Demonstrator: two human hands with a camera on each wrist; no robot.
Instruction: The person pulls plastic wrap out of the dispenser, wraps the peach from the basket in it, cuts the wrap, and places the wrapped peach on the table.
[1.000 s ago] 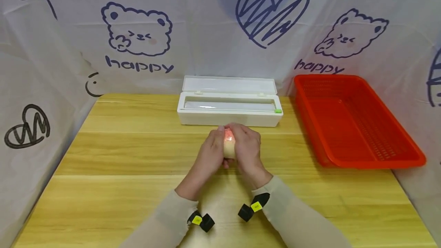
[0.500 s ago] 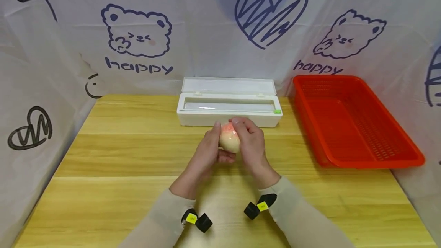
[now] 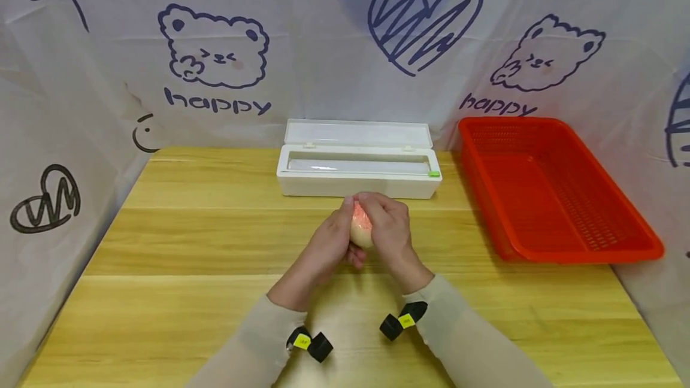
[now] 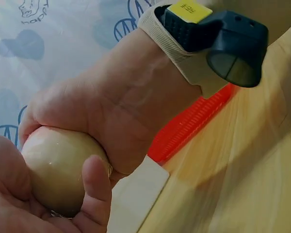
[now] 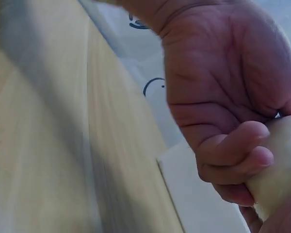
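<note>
A peach [image 3: 360,231], pink on top and cream below, is held between both hands above the table, in front of the white box. A shiny, wrinkled clear film seems to cover it. My left hand [image 3: 331,236] cups it from the left and underneath, its fingers curled below. From the right, my right hand [image 3: 392,229] grips the peach, with fingers over its far side. In the left wrist view the pale side of the peach [image 4: 63,167] shows between the hands. The right wrist view catches part of the peach [image 5: 279,160] beside the left hand's curled fingers.
Behind the hands stands a white cling film dispenser [image 3: 358,186] with its lid raised, a roll inside and a green slider [image 3: 434,174] at its right end. A red plastic basket [image 3: 582,255] sits at the right. Printed cloth [image 3: 323,47] hangs behind the wooden table [image 3: 188,244].
Half a second ago the hands were farther apart and more of the peach showed. Now they have closed in around it again, and the peach has turned and lowered slightly.
</note>
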